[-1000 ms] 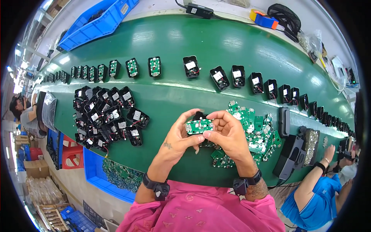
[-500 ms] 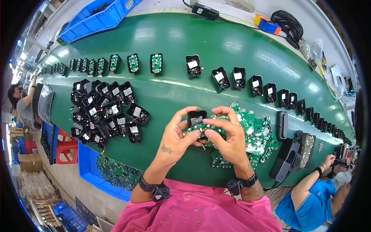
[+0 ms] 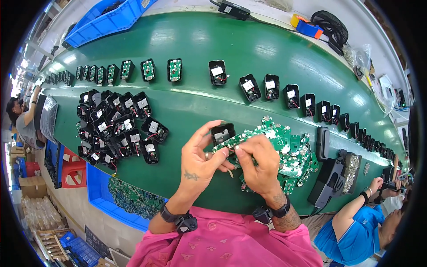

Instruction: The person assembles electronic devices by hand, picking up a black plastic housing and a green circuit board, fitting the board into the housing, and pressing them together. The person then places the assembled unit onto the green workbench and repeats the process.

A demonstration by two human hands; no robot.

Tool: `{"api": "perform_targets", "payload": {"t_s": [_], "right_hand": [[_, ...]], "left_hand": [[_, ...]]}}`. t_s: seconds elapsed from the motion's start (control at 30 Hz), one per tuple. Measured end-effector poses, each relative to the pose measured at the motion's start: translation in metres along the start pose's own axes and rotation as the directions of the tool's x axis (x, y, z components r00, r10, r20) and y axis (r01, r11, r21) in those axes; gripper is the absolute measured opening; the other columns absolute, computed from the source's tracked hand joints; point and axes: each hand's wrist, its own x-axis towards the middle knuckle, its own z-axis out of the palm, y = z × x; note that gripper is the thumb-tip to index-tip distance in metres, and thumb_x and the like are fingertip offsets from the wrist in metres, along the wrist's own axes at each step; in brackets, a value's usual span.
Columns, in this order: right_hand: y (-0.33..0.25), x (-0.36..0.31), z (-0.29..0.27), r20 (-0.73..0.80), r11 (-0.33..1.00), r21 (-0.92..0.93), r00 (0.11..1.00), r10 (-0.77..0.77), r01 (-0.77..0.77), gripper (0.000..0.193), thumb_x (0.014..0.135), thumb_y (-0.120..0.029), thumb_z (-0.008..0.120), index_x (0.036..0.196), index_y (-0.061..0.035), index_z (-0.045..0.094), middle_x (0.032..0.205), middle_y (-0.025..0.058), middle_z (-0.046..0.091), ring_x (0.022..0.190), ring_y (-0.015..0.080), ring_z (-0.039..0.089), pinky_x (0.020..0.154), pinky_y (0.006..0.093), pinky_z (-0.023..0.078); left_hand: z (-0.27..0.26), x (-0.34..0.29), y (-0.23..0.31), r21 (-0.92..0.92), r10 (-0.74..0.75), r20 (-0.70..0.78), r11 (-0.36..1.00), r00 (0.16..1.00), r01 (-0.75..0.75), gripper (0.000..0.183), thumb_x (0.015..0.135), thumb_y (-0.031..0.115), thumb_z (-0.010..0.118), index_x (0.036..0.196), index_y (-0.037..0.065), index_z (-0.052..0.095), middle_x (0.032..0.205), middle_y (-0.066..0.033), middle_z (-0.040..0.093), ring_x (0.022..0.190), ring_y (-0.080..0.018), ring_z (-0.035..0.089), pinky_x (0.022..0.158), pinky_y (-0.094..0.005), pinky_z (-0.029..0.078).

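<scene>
My left hand (image 3: 199,162) is closed around a black plastic housing (image 3: 223,131) with a metal block inside, tilted above the green table. A green circuit board (image 3: 230,143) lies across the housing's near edge, under my left thumb. Fingertips of my right hand (image 3: 260,165) are pinched together at the board's right part, beside a thin reddish wire; what they grip is too small to tell. Right beside that hand spreads a heap of loose green circuit boards (image 3: 293,153). To the left lies a pile of black housings (image 3: 116,116) with white labels and wires.
A row of housings (image 3: 250,88) runs across the table (image 3: 191,40), the left ones fitted with boards. A grey device (image 3: 327,180) stands at the right. Blue bins (image 3: 104,22) sit at the back left and below the front edge. Co-workers sit at both ends.
My right fingers have drawn together from a spread pose into a pinch at the board. The housing has tilted slightly, and the view has shifted a little.
</scene>
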Motion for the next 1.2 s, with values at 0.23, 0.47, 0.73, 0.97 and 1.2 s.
{"api": "perform_targets", "payload": {"t_s": [0.23,0.47,0.73,0.97,1.2], "right_hand": [[-0.007,0.006,-0.009,0.167,0.997,0.08,0.986,-0.03,0.016,0.007,0.081,-0.001,0.07,0.084,-0.0016,0.063,0.074,0.0086,0.058,0.061,0.0229,0.057,0.053,0.0335,0.043],[-0.006,0.008,-0.019,0.29,0.988,0.147,0.957,-0.007,-0.038,0.008,0.08,-0.004,0.07,0.08,-0.002,0.062,0.074,0.0093,0.054,0.061,0.028,0.059,0.053,0.0388,0.046],[-0.007,0.004,-0.017,0.286,0.994,0.104,0.956,-0.071,0.042,0.008,0.077,-0.001,0.069,0.079,-0.0014,0.061,0.073,0.0097,0.054,0.061,0.027,0.057,0.054,0.0379,0.045],[-0.01,0.001,-0.013,0.275,0.995,-0.002,0.957,-0.096,0.101,0.012,0.08,-0.002,0.066,0.076,-0.001,0.054,0.074,0.0116,0.05,0.065,0.0306,0.056,0.058,0.0412,0.047],[-0.009,-0.002,0.002,0.232,0.998,-0.054,0.973,-0.011,0.024,0.008,0.081,-0.001,0.066,0.081,-0.0009,0.058,0.076,0.0128,0.053,0.065,0.0314,0.057,0.057,0.0419,0.046]], "left_hand": [[-0.001,-0.01,-0.001,0.313,0.24,0.053,0.918,0.969,-0.245,0.046,0.086,-0.01,0.061,0.131,-0.001,0.058,0.123,-0.0117,0.062,0.075,-0.0133,0.071,0.057,-0.0221,0.058],[-0.004,-0.01,0.015,0.502,0.178,0.211,0.824,0.961,-0.262,0.046,0.081,-0.016,0.062,0.126,-0.004,0.06,0.125,-0.0155,0.061,0.089,-0.0182,0.071,0.064,-0.0265,0.064],[0.003,-0.017,0.019,0.692,0.243,0.222,0.643,0.944,-0.328,0.05,0.077,-0.013,0.063,0.124,0.006,0.065,0.113,-0.0128,0.067,0.068,-0.0118,0.066,0.053,-0.0239,0.054],[0.007,-0.014,0.014,0.76,0.356,0.282,0.483,0.891,-0.434,0.05,0.076,-0.012,0.063,0.123,0.007,0.066,0.107,-0.0081,0.07,0.061,-0.0055,0.06,0.047,-0.0197,0.045],[0.009,-0.011,0.01,0.737,0.308,0.098,0.617,0.946,-0.277,0.047,0.078,-0.01,0.064,0.122,0.005,0.066,0.111,-0.0098,0.07,0.07,-0.0016,0.061,0.05,-0.0201,0.049]]}}
